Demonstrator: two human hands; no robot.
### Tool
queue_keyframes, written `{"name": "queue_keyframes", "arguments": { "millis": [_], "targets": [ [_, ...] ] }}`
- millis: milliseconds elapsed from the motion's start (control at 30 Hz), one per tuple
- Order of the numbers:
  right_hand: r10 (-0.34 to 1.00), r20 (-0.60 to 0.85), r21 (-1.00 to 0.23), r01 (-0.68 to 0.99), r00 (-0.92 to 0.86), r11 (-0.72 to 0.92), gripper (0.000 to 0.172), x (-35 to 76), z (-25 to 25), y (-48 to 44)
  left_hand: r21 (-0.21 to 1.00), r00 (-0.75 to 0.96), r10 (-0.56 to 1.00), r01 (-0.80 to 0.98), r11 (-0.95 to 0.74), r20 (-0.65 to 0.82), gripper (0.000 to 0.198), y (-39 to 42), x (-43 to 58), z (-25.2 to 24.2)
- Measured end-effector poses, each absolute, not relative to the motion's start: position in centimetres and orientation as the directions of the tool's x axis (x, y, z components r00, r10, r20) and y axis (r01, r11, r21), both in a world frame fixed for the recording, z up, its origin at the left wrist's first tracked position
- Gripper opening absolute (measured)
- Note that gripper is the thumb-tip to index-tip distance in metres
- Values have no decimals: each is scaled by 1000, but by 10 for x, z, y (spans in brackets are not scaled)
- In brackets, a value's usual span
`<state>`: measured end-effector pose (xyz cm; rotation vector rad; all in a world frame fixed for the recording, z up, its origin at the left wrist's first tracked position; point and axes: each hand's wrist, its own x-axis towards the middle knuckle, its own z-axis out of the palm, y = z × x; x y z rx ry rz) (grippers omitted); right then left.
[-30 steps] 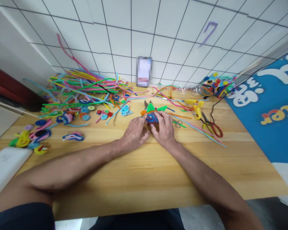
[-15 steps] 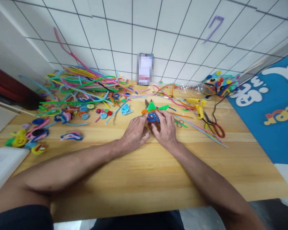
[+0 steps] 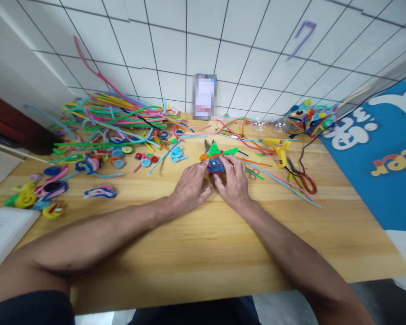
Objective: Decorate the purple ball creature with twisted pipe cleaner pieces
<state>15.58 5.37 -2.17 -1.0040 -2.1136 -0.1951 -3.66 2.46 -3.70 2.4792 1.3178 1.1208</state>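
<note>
Between my hands sits a small rounded craft figure [image 3: 215,165], clear and purple-blue, with green pipe-cleaner leaf shapes [image 3: 214,150] and an orange curl on top. My left hand [image 3: 191,187] grips it from the left, fingertips pressed to its side. On its right side my right hand [image 3: 234,183] holds it with bent fingers. The fingers cover much of its lower part. Dark pointed tips, perhaps of pliers [image 3: 208,145], show just behind it. A light-blue coiled pipe cleaner [image 3: 178,154] lies left of the hands.
Pipe cleaners [image 3: 122,115] are heaped at the back left, with buttons and finished curled pieces before them. A phone [image 3: 205,97] leans on the tiled wall. At right lie a yellow glue gun [image 3: 278,150], red-handled scissors [image 3: 306,181] and a bag of colourful parts [image 3: 313,118].
Both hands keep their hold on the craft figure, almost unmoved. The view has shifted very slightly.
</note>
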Motion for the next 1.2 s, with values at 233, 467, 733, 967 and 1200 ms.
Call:
{"name": "queue_keyframes", "arguments": {
  "millis": [233, 467, 733, 967, 1200],
  "targets": [
    [597, 700, -179, 713, -392, 678, 58, 156, -22, 54, 434, 343, 770, 670, -602, 538, 73, 25, -36, -39],
    [617, 682, -194, 717, -392, 669, 59, 156, -23, 54, 445, 333, 768, 662, -604, 548, 72, 25, -35, -39],
    [622, 676, -188, 725, -394, 663, 59, 156, -21, 53, 442, 336, 770, 666, -601, 542, 72, 24, -36, -39],
    [618, 680, -190, 720, -395, 668, 61, 157, -22, 54, 428, 334, 763, 671, -605, 554, 71, 24, -35, -39],
    [604, 696, -180, 720, -389, 670, 60, 156, -22, 54, 429, 337, 765, 672, -604, 549, 69, 24, -36, -37]
  ]
}}
